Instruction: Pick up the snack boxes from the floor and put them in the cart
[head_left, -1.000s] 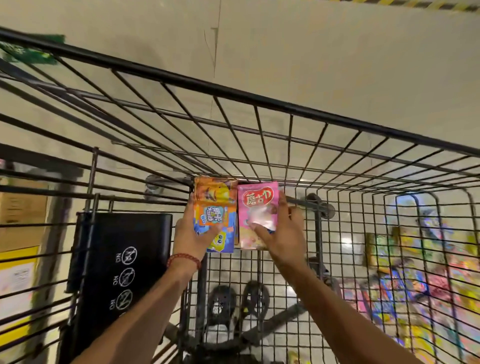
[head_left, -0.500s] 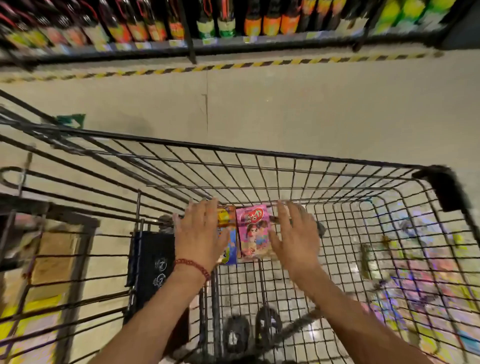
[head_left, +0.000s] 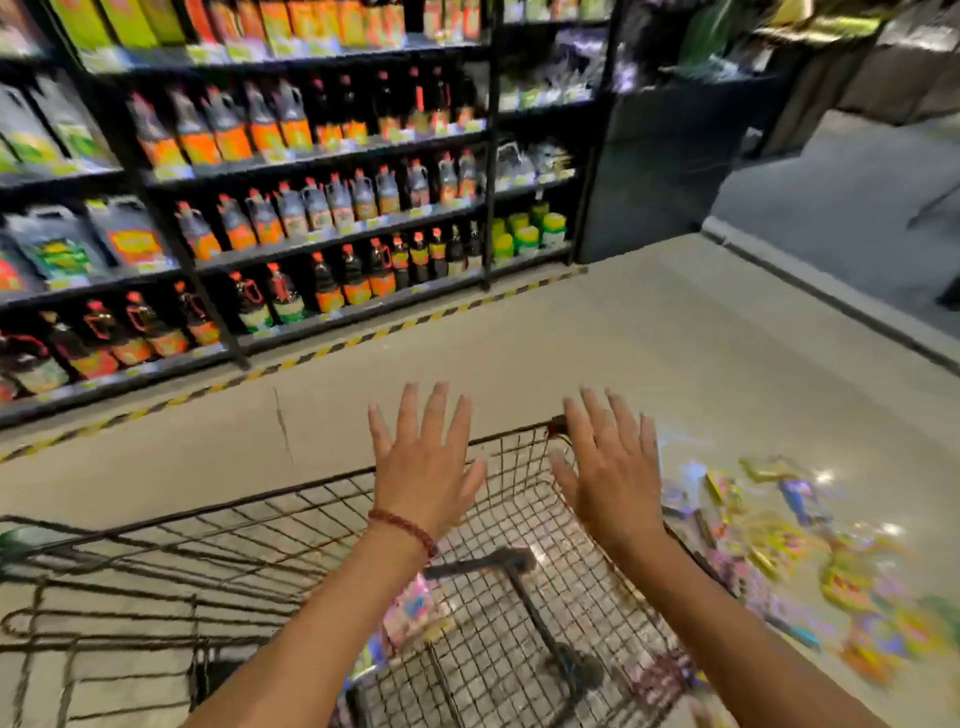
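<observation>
The black wire cart (head_left: 291, 499) fills the lower part of the view. A pink snack box (head_left: 415, 613) lies on its mesh floor, partly hidden by my left forearm; a blue corner of a second box (head_left: 370, 662) peeks out below it. My left hand (head_left: 423, 467) and my right hand (head_left: 610, 478) hover above the cart with fingers spread and straight, holding nothing. Several colourful snack boxes (head_left: 810, 561) lie scattered on the floor to the right of the cart, blurred.
Dark store shelving (head_left: 291, 208) stocked with bottles runs along the far left. A yellow-black striped line (head_left: 363, 338) marks the floor in front of it. Pale bare floor (head_left: 649, 332) stretches ahead of the cart. A grey raised area (head_left: 841, 197) lies at the far right.
Both hands let go of the two boxes, which now lie in the cart, and rose with fingers spread. The view has swung up from the cart bottom to the shelves.
</observation>
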